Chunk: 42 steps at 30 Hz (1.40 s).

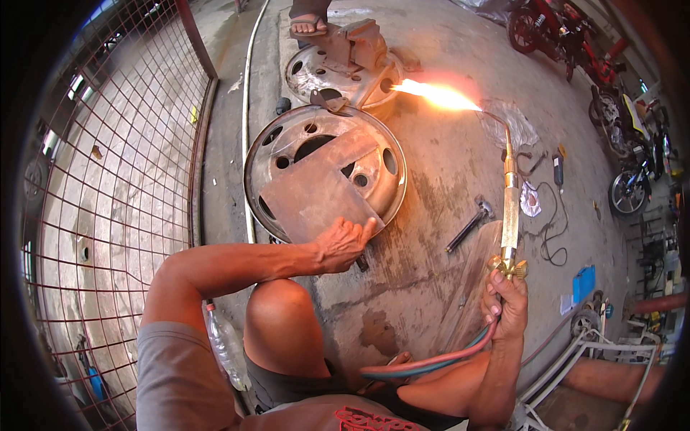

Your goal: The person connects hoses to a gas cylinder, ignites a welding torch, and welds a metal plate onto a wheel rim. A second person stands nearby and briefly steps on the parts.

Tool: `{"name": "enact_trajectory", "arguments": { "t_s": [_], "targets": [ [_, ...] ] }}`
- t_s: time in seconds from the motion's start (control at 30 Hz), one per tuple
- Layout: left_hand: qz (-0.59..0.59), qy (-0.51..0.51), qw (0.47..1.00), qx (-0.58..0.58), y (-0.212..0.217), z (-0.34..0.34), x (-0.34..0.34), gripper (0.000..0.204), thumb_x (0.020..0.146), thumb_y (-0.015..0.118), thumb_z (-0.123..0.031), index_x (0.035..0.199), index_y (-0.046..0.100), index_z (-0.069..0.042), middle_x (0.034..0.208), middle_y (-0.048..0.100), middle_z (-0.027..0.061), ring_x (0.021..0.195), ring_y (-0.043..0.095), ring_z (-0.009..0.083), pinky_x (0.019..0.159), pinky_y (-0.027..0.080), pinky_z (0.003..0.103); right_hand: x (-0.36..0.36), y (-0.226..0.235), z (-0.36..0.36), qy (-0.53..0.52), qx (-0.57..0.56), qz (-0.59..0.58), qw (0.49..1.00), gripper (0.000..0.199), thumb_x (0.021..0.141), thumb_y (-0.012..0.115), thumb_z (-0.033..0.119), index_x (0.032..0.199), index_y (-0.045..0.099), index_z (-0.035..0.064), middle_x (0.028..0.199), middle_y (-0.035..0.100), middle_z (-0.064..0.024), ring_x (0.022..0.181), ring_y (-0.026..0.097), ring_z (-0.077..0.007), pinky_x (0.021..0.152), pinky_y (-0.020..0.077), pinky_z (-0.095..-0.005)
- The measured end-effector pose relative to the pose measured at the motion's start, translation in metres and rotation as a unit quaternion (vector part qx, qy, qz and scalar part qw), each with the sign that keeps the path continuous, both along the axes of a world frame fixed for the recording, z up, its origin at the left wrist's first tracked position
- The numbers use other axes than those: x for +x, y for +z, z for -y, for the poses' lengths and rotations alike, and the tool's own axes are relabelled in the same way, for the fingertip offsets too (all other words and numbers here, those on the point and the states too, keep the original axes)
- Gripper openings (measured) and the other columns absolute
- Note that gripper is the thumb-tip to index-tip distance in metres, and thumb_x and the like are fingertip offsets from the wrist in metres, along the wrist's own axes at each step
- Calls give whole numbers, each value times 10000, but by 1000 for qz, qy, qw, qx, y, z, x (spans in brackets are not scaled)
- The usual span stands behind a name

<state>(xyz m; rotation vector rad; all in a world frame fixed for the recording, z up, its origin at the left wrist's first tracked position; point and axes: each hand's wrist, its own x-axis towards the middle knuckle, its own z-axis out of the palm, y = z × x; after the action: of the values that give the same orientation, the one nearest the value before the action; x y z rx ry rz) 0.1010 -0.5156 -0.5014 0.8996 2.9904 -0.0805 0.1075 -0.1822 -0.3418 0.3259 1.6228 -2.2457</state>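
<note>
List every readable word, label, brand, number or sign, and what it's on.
Shirt: red lettering, cut off by the picture's lower edge; wording not copied here.
Torch: no legible marking.
Plate: no legible marking.
Motorcycles: any markings too small to read.

Long brass-coloured metal torch (511,208): glossy, textured grip. Flat brown metal plate (316,201): matt. Round grey metal wheel (381,188): scuffed.

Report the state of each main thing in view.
Brass gas torch: lit, in the right hand
Round grey metal wheel rim: lying flat
Flat brown metal plate: atop the rim
Black-handled metal hammer: lying on concrete floor
Clear red-capped plastic bottle: closed
Red motorbike: parked
</note>
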Motion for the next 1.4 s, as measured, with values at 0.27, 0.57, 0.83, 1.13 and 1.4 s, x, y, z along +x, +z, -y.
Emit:
{"name": "enact_trajectory", "arguments": {
  "t_s": [0.27,0.57,0.83,1.13,1.4],
  "targets": [
    [-54,-47,996,-59,11,59,30,631,854,557,-89,1402,451,206,755,617,117,640,643,242,608,453,360,-3,2,7,-13,6,-18,1000,334,957,695,152,1216,593,-32,755,558,-5,458,450,-45,351,382,-210],
    [-53,-90,986,-127,15,155,78,636,893,538,-155,1486,462,63,773,543,41,712,559,192,683,452,352,-8,-2,17,4,17,-18,1000,333,990,653,160,1241,560,-39,777,545,-9,440,449,-36,337,390,-190],
    [-63,-103,982,-143,-2,178,90,685,853,565,-192,1477,473,73,757,534,42,698,546,185,680,434,350,-7,0,22,2,13,-11,1000,320,936,715,139,1189,601,-18,739,553,-9,434,442,-50,339,380,-219],
    [-74,-46,985,-149,-6,126,98,690,843,564,-174,1455,464,127,724,563,49,657,542,165,620,408,334,-2,2,25,4,20,-9,1000,325,928,722,140,1190,605,-13,742,559,-14,422,445,-58,334,388,-222],
    [-114,-47,982,-143,-16,109,84,636,882,549,-202,1442,503,97,689,548,14,640,521,142,606,377,313,-1,2,28,17,17,-12,1000,322,925,724,140,1183,605,-13,746,564,-16,423,449,-61,336,388,-227]
  ]
}}
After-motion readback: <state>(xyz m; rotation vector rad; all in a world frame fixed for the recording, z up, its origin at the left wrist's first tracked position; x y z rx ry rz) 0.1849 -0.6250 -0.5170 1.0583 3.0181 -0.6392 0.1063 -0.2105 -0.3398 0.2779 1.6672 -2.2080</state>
